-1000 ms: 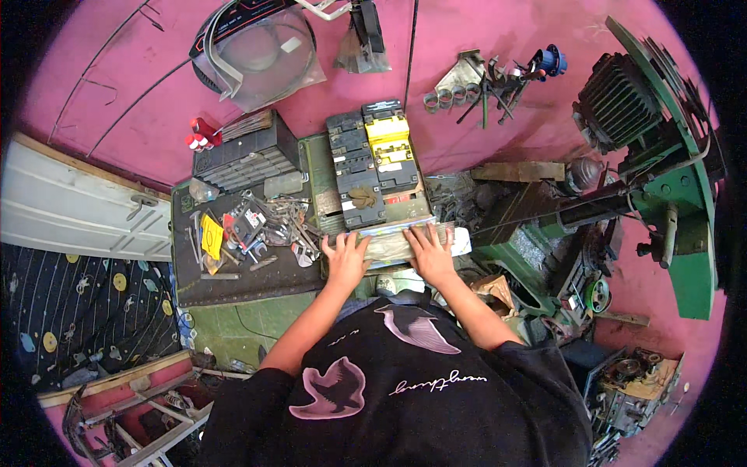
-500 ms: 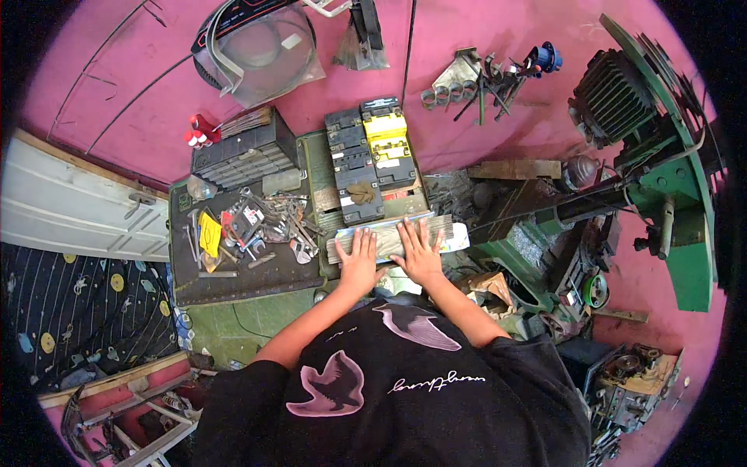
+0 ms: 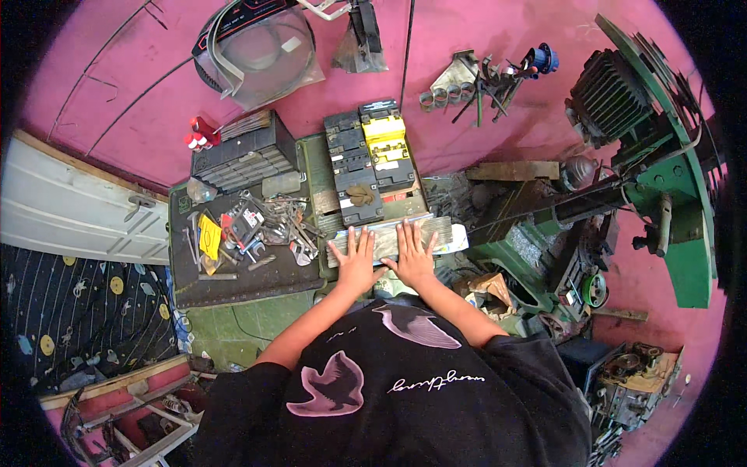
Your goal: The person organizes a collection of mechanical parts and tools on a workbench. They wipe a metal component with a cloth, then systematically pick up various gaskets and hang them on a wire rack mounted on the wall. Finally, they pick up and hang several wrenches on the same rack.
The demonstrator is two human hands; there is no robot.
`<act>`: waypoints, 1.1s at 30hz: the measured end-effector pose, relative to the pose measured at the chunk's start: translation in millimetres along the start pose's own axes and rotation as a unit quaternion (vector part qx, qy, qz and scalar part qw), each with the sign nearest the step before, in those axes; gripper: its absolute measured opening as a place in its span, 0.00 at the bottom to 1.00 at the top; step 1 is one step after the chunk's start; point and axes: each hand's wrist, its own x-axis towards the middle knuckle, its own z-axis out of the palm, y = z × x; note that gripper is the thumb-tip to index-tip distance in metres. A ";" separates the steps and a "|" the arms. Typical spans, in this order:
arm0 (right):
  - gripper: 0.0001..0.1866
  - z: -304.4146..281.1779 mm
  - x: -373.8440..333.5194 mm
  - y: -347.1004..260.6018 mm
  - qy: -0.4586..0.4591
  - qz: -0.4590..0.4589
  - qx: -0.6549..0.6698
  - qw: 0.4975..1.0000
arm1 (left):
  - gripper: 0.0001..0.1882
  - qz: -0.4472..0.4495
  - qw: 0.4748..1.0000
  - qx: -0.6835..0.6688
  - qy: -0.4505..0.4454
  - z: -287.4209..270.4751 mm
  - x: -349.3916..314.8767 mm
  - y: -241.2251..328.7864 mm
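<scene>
A flat layer of thin grey rods [image 3: 440, 227], which look like welding rods, lies across the front of the bench by the batteries. Beneath it, a white and blue wrapper [image 3: 457, 240] sticks out at the right end. My left hand [image 3: 356, 265] rests palm down on the left part of the rods, fingers spread. To its right, my right hand [image 3: 413, 258] presses flat on the rods with its fingers apart. The two thumbs point toward each other and almost meet. Whatever is under the palms is hidden.
Several black and yellow batteries [image 3: 360, 167] stand just beyond the rods. To the left, loose wrenches and other tools [image 3: 288, 222] cover a dark mat beside a drawer cabinet [image 3: 247, 149]. A large green machine [image 3: 677, 202] stands on the right.
My right hand has shifted slightly left along the rods. Its fingers and my left hand's stay flat and spread. The rods show little movement.
</scene>
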 end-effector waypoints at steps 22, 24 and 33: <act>0.57 -0.7 -4.0 -1.6 -0.013 -0.006 0.028 1.000 | 0.56 0.003 1.000 -0.030 -0.005 5.7 -1.5 -4.9; 0.58 -4.0 -14.2 -2.0 -0.032 -0.008 0.024 0.999 | 0.56 0.007 0.999 -0.021 -0.029 7.3 -10.8 -2.7; 0.58 -9.9 6.5 -3.5 -0.061 0.005 -0.004 0.998 | 0.57 -0.009 0.999 -0.020 -0.025 0.4 0.1 -4.5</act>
